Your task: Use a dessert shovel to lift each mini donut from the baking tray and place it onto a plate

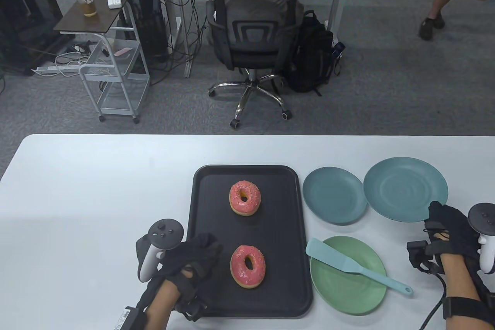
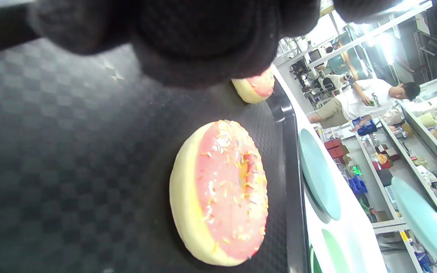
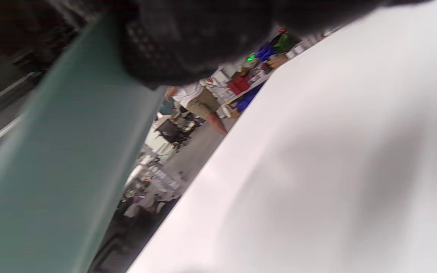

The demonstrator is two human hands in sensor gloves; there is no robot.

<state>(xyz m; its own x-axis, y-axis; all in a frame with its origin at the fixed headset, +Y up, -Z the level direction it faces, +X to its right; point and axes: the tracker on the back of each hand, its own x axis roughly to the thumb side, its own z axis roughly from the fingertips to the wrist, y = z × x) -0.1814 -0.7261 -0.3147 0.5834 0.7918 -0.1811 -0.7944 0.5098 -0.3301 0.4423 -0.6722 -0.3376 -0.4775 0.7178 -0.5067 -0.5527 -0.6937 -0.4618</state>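
While our left hand (image 1: 191, 258) rests on the near-left part of the baking tray (image 1: 205, 190), its fingers loosely curled and holding nothing, our right hand (image 1: 450, 229) sits on the tabletop (image 1: 96, 210) at the near rim of the far-right plate (image 1: 405, 189); we cannot tell whether its fingers grip that rim or only touch it. We judge the task barely begun. Both donuts are on the tray, the near donut (image 1: 248, 266) just beside our left hand and the far donut (image 1: 245, 197) beyond it. The dessert shovel (image 1: 354, 265) lies untouched across the green plate (image 1: 348, 275), and the middle plate (image 1: 334, 195) is bare too. Each donut is a pale ring with pink icing and sprinkles, lying flat.
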